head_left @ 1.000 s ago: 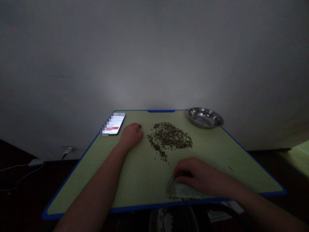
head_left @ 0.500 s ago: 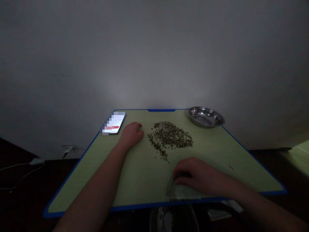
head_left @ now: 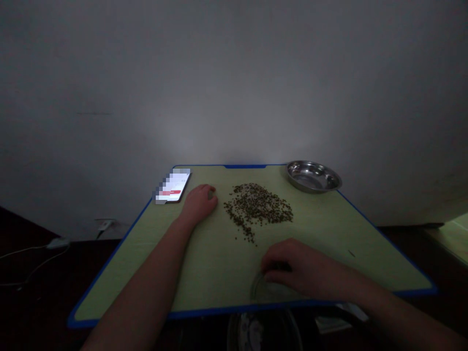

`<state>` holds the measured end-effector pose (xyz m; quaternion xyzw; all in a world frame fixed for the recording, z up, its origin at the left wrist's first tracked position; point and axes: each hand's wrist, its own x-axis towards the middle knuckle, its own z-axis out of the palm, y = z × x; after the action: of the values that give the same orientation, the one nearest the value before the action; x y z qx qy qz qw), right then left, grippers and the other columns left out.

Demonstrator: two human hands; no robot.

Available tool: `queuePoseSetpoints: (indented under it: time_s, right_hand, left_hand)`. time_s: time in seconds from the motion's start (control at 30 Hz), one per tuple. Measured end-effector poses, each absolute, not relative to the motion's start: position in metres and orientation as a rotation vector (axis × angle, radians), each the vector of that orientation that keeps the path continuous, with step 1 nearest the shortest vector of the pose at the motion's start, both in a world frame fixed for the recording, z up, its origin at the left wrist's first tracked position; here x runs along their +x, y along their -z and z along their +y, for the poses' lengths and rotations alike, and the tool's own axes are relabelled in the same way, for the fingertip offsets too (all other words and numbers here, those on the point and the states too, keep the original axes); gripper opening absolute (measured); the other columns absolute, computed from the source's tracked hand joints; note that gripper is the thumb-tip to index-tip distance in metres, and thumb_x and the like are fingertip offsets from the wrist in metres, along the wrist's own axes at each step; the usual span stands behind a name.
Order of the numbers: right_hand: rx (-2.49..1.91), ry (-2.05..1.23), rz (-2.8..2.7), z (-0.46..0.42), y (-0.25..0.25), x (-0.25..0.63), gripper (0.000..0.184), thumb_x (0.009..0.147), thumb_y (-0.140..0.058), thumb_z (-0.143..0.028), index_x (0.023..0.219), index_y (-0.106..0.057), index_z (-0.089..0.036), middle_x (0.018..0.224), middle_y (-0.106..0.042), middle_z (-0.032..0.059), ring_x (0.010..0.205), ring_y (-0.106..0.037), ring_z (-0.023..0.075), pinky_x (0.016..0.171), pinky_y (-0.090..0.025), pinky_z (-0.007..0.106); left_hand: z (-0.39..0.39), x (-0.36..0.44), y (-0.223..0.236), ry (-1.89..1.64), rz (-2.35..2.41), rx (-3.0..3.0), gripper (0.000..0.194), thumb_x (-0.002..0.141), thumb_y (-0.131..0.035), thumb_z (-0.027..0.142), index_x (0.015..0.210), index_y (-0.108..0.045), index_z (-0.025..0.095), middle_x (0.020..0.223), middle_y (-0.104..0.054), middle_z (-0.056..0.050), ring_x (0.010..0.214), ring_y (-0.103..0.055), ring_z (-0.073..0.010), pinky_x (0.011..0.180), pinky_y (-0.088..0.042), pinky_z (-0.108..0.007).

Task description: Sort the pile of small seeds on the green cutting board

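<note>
Small dark seeds or beans (head_left: pixel 256 202) lie in a loose heap on the pale green tabletop (head_left: pixel 215 273). To the left of the heap, my left hand (head_left: pixel 200 201) rests on the table, its fingers loosely curved and apart from the thumb, with nothing visible in it. Close to the front edge, my right hand (head_left: pixel 288 265) is curled with thumb and fingers at the rim of a clear round dish or lid (head_left: pixel 261 290). The hand covers part of that clear thing. Below the edge, a round shiny vessel (head_left: pixel 252 331) shows dimly.
A steel bowl (head_left: pixel 313 176) stands at the back right corner. At the back left lies a lit phone (head_left: pixel 175 186). A thin dark sliver (head_left: pixel 351 253) is on the right side. The table has a blue rim (head_left: pixel 204 312), and a wall rises behind it.
The dark bits along the front edge by the clear round thing no longer show. My hands have barely moved, and the heap looks the same.
</note>
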<state>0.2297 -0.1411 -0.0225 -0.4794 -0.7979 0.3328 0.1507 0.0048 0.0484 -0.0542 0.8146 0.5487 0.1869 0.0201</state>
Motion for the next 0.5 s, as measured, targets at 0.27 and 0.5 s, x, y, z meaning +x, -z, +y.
queuePoseSetpoints:
  time_s: [0.27,0.5]
  right_hand:
    - [-1.427,-1.011,-2.227,-0.1408,0.0237,0.2305,0.011,0.081,-0.059,-0.023,0.084,-0.069,-0.022,0.083,-0.070,0.0006,0.076,-0.061,0.0144,0.066,-0.045,0.023]
    - [-1.408,-1.048,-2.209,-0.1417,0.0252,0.2305,0.011,0.082,-0.057,-0.023,0.085,-0.068,-0.021,0.081,-0.069,-0.0007,0.074,-0.061,0.0132,0.067,-0.044,0.023]
  left_hand:
    - [0.0500,0.0040,0.0564,-0.597,1.698,2.541,0.035,0.078,-0.045,0.027,0.106,-0.060,0.014,0.114,-0.061,-0.011,0.106,-0.055,-0.0229,0.096,-0.040,-0.034]
    - [0.0502,0.0037,0.0574,-0.616,1.690,2.528,0.035,0.077,-0.045,0.027,0.106,-0.060,0.014,0.114,-0.061,-0.011,0.106,-0.055,-0.0235,0.096,-0.040,-0.035]
